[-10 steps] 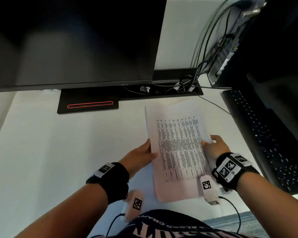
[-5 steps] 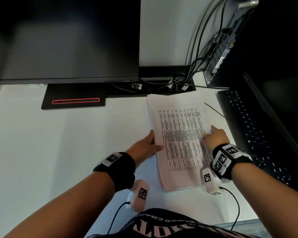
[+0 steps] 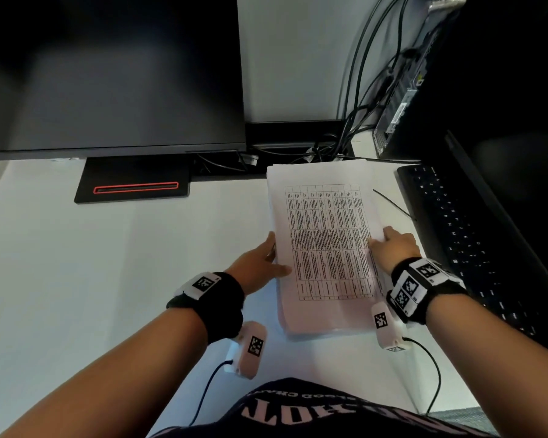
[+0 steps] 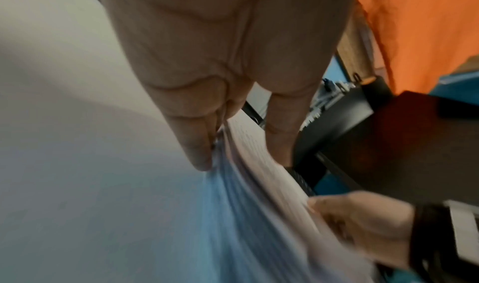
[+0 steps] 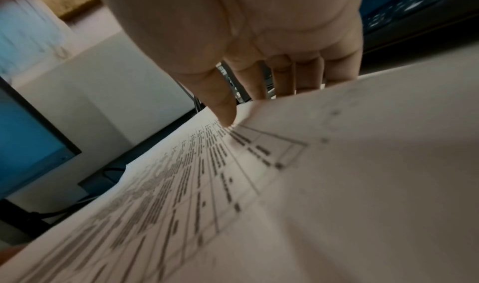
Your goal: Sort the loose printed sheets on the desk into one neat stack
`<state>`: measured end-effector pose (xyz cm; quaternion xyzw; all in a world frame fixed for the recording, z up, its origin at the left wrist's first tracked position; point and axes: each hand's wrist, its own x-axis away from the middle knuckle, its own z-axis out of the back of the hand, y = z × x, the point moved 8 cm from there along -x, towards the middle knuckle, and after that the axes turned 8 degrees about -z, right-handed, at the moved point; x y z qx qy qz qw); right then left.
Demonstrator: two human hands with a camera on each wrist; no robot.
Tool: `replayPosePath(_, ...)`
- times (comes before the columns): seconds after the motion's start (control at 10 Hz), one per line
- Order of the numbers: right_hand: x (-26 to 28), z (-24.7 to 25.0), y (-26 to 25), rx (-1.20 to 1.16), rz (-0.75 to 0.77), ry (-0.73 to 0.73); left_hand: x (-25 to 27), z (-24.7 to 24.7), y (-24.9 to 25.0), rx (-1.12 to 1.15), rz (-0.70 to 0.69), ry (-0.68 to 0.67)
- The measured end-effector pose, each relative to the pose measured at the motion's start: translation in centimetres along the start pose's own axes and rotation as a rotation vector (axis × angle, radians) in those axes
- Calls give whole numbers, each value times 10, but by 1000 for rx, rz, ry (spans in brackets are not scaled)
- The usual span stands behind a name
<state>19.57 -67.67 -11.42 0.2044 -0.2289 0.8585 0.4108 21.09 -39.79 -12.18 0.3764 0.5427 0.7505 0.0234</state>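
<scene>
Paper stack (image 3: 325,248) pinched by both hands.

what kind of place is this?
Likely an office workstation: a white desk with a monitor, a black keyboard, a cable tangle, and a stack of printed sheets.

Head view looks steeply down from above onto the counter (image 3: 114,279), taking in both hands and the stack of printed sheets (image 3: 325,248). Left wrist view sits very close behind the left hand (image 4: 220,62), facing along its fingers; right wrist view likewise behind the right hand (image 5: 246,31). All three share the stack.
</scene>
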Motion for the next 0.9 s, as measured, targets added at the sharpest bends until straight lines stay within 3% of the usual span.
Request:
replayPosePath(0.2,27,-5,46,-89,29,-86,39,-26,-22,-151,-178,-140)
replayPosePath(0.3,48,-5,67,-208,-3,-42,53,-36,-24,-435,-270,-186)
replayPosePath(0.4,66,-11,79,-317,-40,-29,58,-47,-23,-560,-294,-192)
replayPosePath(0.7,80,-10,74,-339,2,-85,60,-65,-23,-679,-225,-148)
replayPosePath(0.8,95,0,73,-360,49,-35,72,-63,-24,-641,-196,-184)
replayPosePath(0.9,124,13,77,-216,213,172,100,-44,-32,-637,-175,-227)
